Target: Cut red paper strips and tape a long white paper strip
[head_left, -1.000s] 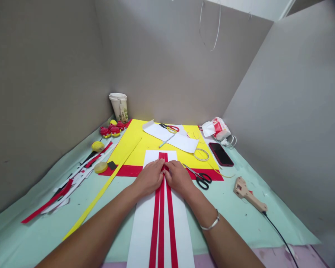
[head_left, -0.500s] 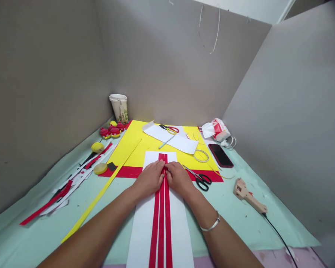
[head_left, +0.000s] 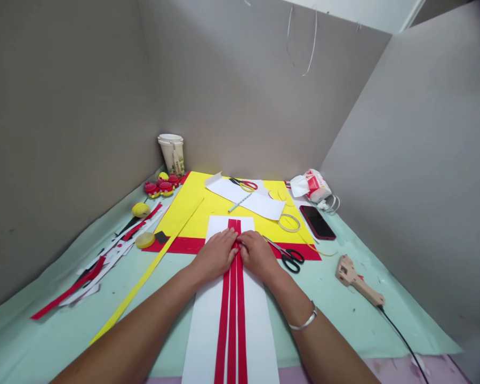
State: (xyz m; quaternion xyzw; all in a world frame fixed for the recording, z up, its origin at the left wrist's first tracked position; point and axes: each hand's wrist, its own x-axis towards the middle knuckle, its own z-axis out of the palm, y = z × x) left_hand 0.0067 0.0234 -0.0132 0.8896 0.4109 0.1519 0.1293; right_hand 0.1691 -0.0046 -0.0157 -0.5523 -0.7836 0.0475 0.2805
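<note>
A long white paper strip (head_left: 260,330) runs from the near edge up the middle of the table. Three narrow red strips (head_left: 232,330) lie lengthwise along it, close together near the far end and slightly fanned toward me. My left hand (head_left: 217,252) rests flat on the left red strip, fingers stretched forward. Opposite it, my right hand (head_left: 257,253) has curled fingers, with thumb and fingertips pinched at the red strips; the exact grip is partly hidden. Black-handled scissors (head_left: 291,258) lie just right of my right hand.
Yellow sheets (head_left: 184,213) with a red border lie behind, bearing white paper (head_left: 260,200), red-and-yellow scissors (head_left: 246,185) and a pencil (head_left: 240,202). A glue gun (head_left: 360,280) and phone (head_left: 317,222) are right. Paper scraps (head_left: 92,274), a yellow strip (head_left: 144,285) and cups (head_left: 172,153) are left.
The whole view has shifted very slightly. Both hands stay in the same place on the red strips.
</note>
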